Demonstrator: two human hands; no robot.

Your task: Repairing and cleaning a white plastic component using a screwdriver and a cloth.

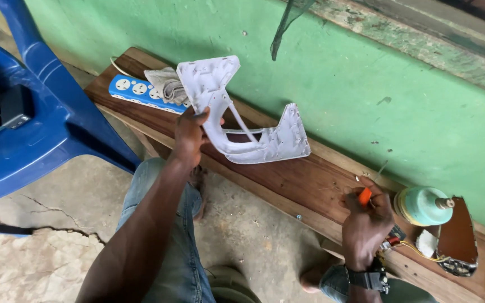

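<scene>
My left hand (pixel 191 132) grips a white plastic housing shell (pixel 237 112), curved like a handle, and holds it up above the wooden bench (pixel 287 179) with its ribbed inner side facing me. My right hand (pixel 366 221), with a dark watch on the wrist, is closed around a screwdriver with an orange handle (pixel 365 196) near the bench's right end. Its thin shaft points up toward the wall.
A blue and white power strip (pixel 141 92) with a grey cloth (pixel 166 84) lies at the bench's left end. At the right end sit a pale green cylindrical part (pixel 422 206), a dark metal plate (pixel 457 235) and loose wires. A blue plastic chair (pixel 35 112) stands left, a green wall behind.
</scene>
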